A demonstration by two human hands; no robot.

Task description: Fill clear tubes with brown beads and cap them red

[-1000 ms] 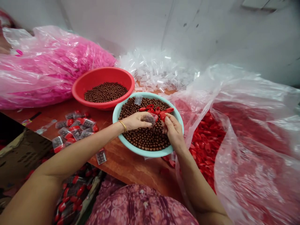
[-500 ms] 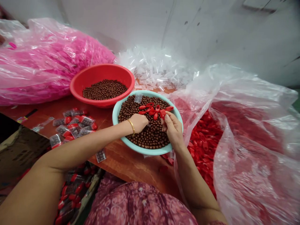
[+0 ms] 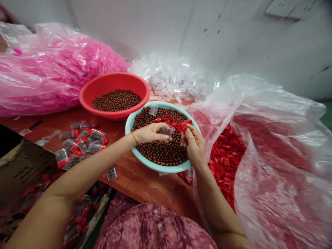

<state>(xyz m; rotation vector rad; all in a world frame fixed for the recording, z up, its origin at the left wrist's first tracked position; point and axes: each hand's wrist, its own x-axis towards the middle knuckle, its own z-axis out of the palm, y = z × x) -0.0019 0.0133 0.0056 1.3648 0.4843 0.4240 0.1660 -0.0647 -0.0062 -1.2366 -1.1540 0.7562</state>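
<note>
Brown beads (image 3: pixel 160 152) fill a light blue basin (image 3: pixel 131 129). Over them, my left hand (image 3: pixel 153 133) grips a clear tube (image 3: pixel 168 130) with brown beads inside. Close to its right, my right hand (image 3: pixel 193 143) pinches a red cap (image 3: pixel 182 127) near the tube's end; the two look slightly apart. Several loose red caps (image 3: pixel 166 117) lie on the beads behind the hands. Another clear tube (image 3: pixel 153 110) rests on the beads at the basin's back.
A red basin (image 3: pixel 86 95) of smaller-looking beads stands behind left. Filled, red-capped tubes (image 3: pixel 83 143) lie left. Clear tubes (image 3: pixel 173 77) are heaped behind. Bags of pink pieces (image 3: pixel 59 69) and red caps (image 3: pixel 224 155) flank the basins. A box of capped tubes (image 3: pixel 83 214) sits below.
My left hand has risen out of the beads, now showing a bead-filled tube in its fingers. My right hand, still holding the red cap, has shifted slightly right.
</note>
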